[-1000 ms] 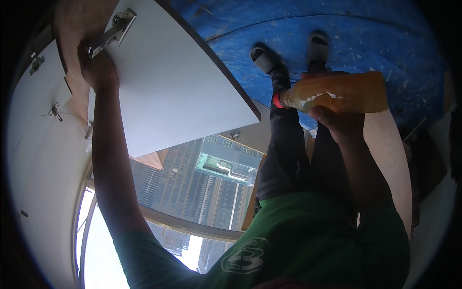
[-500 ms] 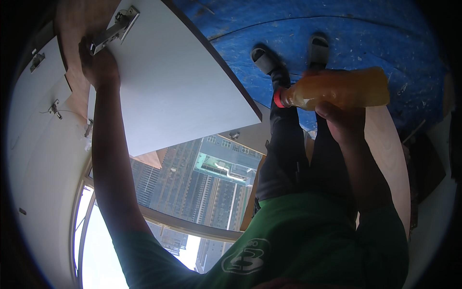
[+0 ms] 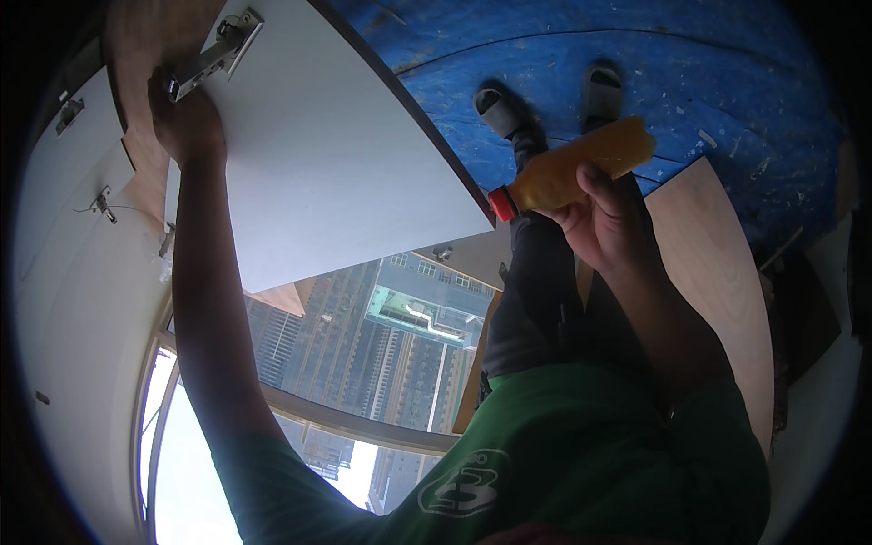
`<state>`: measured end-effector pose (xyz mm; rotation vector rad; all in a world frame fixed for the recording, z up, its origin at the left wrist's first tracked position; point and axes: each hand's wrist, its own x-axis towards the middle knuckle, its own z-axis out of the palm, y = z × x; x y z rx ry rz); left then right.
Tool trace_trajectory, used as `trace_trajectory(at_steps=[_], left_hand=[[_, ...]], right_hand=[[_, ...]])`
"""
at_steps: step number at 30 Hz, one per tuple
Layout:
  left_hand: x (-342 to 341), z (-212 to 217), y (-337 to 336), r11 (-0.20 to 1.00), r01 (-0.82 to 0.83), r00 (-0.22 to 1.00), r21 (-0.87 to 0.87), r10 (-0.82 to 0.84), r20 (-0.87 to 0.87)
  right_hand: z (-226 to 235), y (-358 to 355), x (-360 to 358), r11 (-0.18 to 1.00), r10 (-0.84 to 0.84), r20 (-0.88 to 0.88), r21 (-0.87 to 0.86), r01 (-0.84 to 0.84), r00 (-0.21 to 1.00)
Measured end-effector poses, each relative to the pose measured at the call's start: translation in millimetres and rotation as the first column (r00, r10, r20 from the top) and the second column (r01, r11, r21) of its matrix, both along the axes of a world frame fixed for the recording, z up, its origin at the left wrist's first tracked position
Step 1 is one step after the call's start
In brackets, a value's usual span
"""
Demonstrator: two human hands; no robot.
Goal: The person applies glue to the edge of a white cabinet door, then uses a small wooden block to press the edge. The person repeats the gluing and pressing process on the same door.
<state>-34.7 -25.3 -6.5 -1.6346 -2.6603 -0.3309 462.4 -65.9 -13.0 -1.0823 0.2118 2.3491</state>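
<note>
My right hand (image 3: 599, 218) is closed round a clear plastic bottle (image 3: 581, 165) of orange drink with a red cap (image 3: 501, 204). The bottle lies tilted in front of my legs, its cap pointing left near the corner of a white cabinet door (image 3: 336, 154). My left arm is stretched far up along that door. At its end, my left hand (image 3: 189, 123) is against the metal hinge (image 3: 204, 68) between the door and the wooden side panel. Most of the left fingers are hidden behind the hinge, so their grip is not clear.
Blue sheeting (image 3: 727, 73) covers the floor under my sandals (image 3: 501, 111). A curved light wood panel (image 3: 708, 236) stands at the right. More hinges (image 3: 104, 205) sit on the white panel at the left. A window (image 3: 363, 354) shows tall buildings below the door.
My right hand has brought the bottle left and toward the door corner, turning it so its base points up and right. My left hand has stayed at the hinge.
</note>
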Motion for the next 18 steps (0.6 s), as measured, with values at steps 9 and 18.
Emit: trace_trajectory(at_steps=[9,18], left_hand=[[4,2,2,1.0,-0.018,1.0,-0.015,0.018,0.006],[6,5,4,0.995,-0.091,0.993,-0.051,0.095,0.076]], right_hand=[[2,-10,6,0.993,0.024,-0.002,0.113,-0.024,1.0],[16,-2,1,0.936,0.054,0.082,0.343,-0.079,0.995]])
